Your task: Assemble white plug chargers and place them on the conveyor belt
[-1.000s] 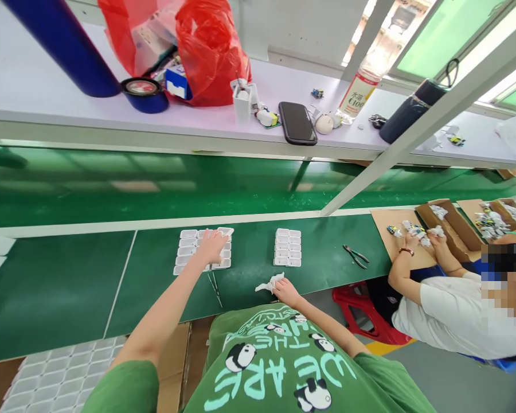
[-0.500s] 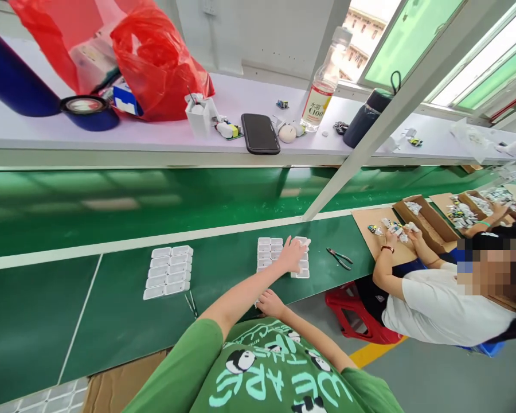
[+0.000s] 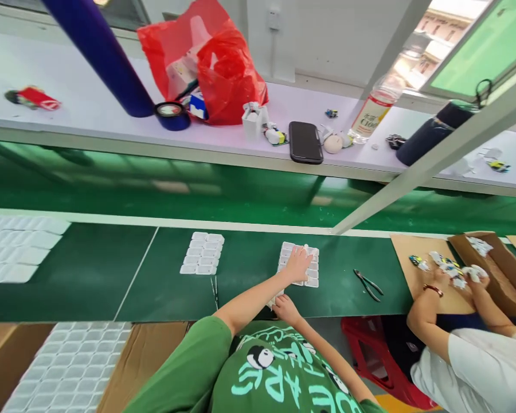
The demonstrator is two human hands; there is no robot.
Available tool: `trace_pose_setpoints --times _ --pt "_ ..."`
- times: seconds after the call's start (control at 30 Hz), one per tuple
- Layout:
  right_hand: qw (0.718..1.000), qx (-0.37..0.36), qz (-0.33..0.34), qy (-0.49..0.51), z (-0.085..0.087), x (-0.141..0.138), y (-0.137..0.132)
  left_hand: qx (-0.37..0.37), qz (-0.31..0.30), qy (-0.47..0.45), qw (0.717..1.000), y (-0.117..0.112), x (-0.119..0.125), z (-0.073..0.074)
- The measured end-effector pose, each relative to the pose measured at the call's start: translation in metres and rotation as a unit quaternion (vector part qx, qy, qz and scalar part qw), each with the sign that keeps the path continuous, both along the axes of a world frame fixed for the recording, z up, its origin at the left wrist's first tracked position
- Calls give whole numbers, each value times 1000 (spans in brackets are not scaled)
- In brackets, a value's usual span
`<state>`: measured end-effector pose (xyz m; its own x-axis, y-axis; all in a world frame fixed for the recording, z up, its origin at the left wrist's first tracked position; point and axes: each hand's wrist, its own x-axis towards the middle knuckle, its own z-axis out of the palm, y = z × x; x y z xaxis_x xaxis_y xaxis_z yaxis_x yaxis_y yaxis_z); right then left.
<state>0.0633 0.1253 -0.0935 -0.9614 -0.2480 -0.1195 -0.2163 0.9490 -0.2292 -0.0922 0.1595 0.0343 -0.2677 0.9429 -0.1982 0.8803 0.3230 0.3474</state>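
Observation:
My left hand point(image 3: 298, 265) lies over a block of white plastic cases point(image 3: 287, 250), fingers spread and touching the tops of the right-hand column. Part of the block is hidden under this hand. Close to the table's front edge, my right hand point(image 3: 286, 310) is closed, with its fingers curled at a small whitish piece point(image 3: 276, 298) too covered to name. A second block of white cases point(image 3: 203, 253) stands to the left in two columns. Tweezers point(image 3: 215, 291) lie just in front of that block.
Pliers point(image 3: 368, 284) lie right of my hands. A co-worker's hands point(image 3: 442, 280) handle small parts on cardboard point(image 3: 406, 252). More white cases point(image 3: 17, 249) sit far left, others in a carton point(image 3: 69, 367) below. A slanted post point(image 3: 395, 178) and a shelf point(image 3: 223, 152) stand ahead.
The right-hand column of cases now sits against the rest of its block, the gap closed under my left hand. My right hand stays near the table edge. The view has swung left.

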Motion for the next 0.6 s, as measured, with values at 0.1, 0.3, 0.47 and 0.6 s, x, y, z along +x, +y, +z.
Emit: trace_pose_setpoints --times 0.1,0.3,0.47,0.6 --pt "1000 -16 12 17 -10 -1 6 19 124 11 992 -78 -53 6" --pt "998 -40 21 33 -20 -1 9 -205 258 62 942 -261 -166 -4" --pt "999 -25 22 14 -12 -2 4 -237 180 83 951 -288 -192 -15" --pt "1000 -25 13 13 -6 -3 0 -237 153 109 953 -280 -197 -21"
